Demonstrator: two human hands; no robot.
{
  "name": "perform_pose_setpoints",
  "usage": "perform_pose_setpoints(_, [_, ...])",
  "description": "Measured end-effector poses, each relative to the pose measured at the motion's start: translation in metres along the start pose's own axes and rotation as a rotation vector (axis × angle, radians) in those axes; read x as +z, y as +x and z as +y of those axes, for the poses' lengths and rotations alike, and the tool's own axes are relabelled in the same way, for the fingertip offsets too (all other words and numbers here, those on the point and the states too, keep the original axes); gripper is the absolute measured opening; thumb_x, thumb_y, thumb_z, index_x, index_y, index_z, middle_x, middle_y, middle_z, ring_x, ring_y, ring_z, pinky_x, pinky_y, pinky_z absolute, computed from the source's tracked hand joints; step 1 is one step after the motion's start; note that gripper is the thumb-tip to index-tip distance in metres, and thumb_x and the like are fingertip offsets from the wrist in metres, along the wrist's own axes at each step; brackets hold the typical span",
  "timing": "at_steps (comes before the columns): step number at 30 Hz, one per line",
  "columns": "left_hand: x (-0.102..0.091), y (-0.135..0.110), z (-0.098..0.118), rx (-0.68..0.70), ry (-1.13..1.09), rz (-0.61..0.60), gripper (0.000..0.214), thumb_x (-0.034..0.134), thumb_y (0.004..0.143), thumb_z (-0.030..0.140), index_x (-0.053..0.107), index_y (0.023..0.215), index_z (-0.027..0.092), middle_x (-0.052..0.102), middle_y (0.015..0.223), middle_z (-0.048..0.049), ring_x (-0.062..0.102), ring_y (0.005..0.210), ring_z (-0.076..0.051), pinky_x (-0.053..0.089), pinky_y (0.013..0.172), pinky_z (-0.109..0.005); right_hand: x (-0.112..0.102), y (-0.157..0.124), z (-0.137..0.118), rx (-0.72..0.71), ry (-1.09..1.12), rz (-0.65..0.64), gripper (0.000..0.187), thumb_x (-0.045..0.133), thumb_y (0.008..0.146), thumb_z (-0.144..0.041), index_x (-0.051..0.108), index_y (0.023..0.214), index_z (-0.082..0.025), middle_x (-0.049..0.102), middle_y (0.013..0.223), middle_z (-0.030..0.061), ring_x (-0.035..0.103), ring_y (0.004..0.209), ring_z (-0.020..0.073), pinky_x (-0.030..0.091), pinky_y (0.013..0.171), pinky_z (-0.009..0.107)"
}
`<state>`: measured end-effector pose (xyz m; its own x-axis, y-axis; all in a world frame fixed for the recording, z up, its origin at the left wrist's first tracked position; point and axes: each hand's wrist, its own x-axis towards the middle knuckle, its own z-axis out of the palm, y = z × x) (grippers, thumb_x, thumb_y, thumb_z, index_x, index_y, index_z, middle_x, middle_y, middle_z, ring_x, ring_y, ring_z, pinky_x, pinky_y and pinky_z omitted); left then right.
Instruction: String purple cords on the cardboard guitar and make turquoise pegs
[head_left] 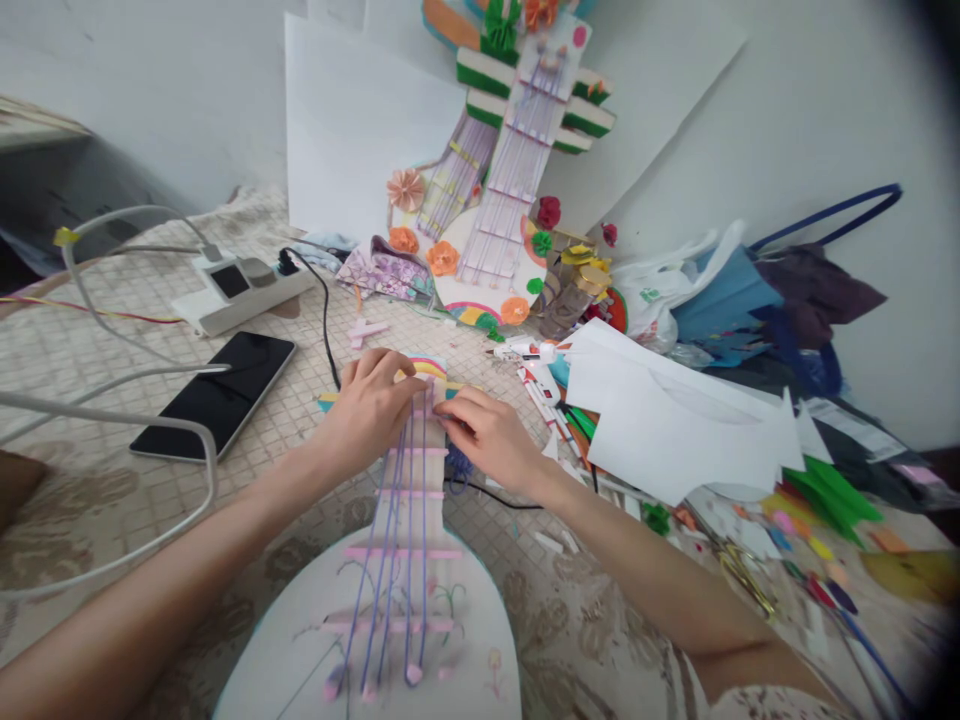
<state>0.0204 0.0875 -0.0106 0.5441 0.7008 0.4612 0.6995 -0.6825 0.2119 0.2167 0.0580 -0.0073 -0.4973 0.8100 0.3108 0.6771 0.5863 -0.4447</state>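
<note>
A white paper guitar (300, 650) with pink frets and purple yarn strings (409, 520) lies in front of me, its neck pointing away. My left hand (371, 405) presses on the top of the neck, fingers curled over the strings near a rainbow-coloured headpiece (431, 367). My right hand (487, 432) pinches the strings at the neck's right side, fingertips close to the left hand. A clump of purple yarn (457, 465) sits just under the right hand.
A finished decorated paper guitar (510, 170) leans on the wall behind. A black phone (217, 395), a power strip (240, 290) and white cables (150, 540) lie left. White paper sheets (675, 410), coloured scraps, scissors (742, 575) and bags (750, 290) crowd the right.
</note>
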Motion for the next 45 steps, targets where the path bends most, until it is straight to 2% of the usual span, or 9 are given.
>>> perform_pose_setpoints(11, [0.002, 0.0, 0.0, -0.007, -0.028, 0.015, 0.029, 0.042, 0.089, 0.013, 0.067, 0.104, 0.019, 0.06, 0.105, -0.0121, 0.047, 0.102, -0.029, 0.041, 0.081, -0.046, 0.0, 0.006, -0.004, 0.002, 0.159, 0.036, 0.021, 0.05, 0.088, -0.01, 0.068, 0.095, -0.02, 0.065, 0.09, 0.0041, 0.059, 0.085, 0.0151, 0.047, 0.079, 0.029])
perform_pose_setpoints(19, [0.001, 0.0, 0.0, -0.005, -0.035, 0.027, 0.028, 0.041, 0.09, 0.012, 0.064, 0.105, 0.016, 0.06, 0.105, -0.0132, 0.047, 0.1, -0.028, 0.042, 0.082, -0.046, 0.001, 0.005, -0.002, -0.027, 0.135, 0.025, 0.024, 0.047, 0.089, -0.011, 0.067, 0.098, -0.02, 0.063, 0.093, 0.0045, 0.059, 0.087, 0.015, 0.047, 0.08, 0.028])
perform_pose_setpoints(25, [0.001, 0.0, -0.001, 0.0, -0.03, 0.038, 0.028, 0.042, 0.089, 0.012, 0.064, 0.105, 0.02, 0.059, 0.104, -0.0111, 0.047, 0.099, -0.027, 0.041, 0.082, -0.044, -0.001, 0.002, -0.001, -0.037, 0.024, -0.009, 0.025, 0.045, 0.09, -0.011, 0.066, 0.1, -0.021, 0.061, 0.092, 0.0047, 0.058, 0.083, 0.0154, 0.047, 0.075, 0.028])
perform_pose_setpoints(32, [0.0, 0.0, -0.002, -0.005, -0.041, 0.025, 0.029, 0.04, 0.089, 0.01, 0.063, 0.105, 0.018, 0.06, 0.105, -0.0126, 0.047, 0.101, -0.028, 0.042, 0.082, -0.045, -0.005, -0.009, -0.008, -0.005, 0.01, -0.01, 0.023, 0.045, 0.09, -0.014, 0.065, 0.101, -0.019, 0.062, 0.094, 0.0062, 0.059, 0.084, 0.0157, 0.048, 0.074, 0.028])
perform_pose_setpoints(36, [-0.003, -0.002, -0.002, -0.018, -0.04, 0.033, 0.029, 0.039, 0.09, 0.011, 0.062, 0.107, 0.017, 0.06, 0.108, -0.0125, 0.047, 0.103, -0.028, 0.042, 0.086, -0.046, -0.003, -0.011, -0.013, 0.029, 0.057, 0.049, 0.021, 0.048, 0.09, -0.014, 0.067, 0.097, -0.017, 0.065, 0.091, 0.0067, 0.061, 0.085, 0.0164, 0.048, 0.076, 0.029])
perform_pose_setpoints(41, [-0.012, -0.004, -0.004, -0.045, -0.071, 0.056, 0.028, 0.038, 0.091, 0.013, 0.061, 0.106, 0.018, 0.061, 0.108, -0.0111, 0.048, 0.105, -0.027, 0.042, 0.088, -0.048, 0.0, -0.015, -0.015, 0.119, 0.109, 0.067, 0.015, 0.054, 0.085, -0.012, 0.068, 0.088, -0.019, 0.068, 0.085, 0.0043, 0.062, 0.077, 0.0152, 0.048, 0.07, 0.027])
perform_pose_setpoints(45, [-0.017, -0.008, -0.001, -0.014, -0.11, 0.065, 0.028, 0.037, 0.092, 0.014, 0.061, 0.105, 0.016, 0.063, 0.106, -0.0103, 0.05, 0.105, -0.026, 0.041, 0.09, -0.047, -0.001, -0.017, -0.018, 0.108, 0.095, 0.085, 0.015, 0.056, 0.082, -0.008, 0.067, 0.087, -0.018, 0.066, 0.084, 0.0046, 0.059, 0.077, 0.0155, 0.047, 0.07, 0.027])
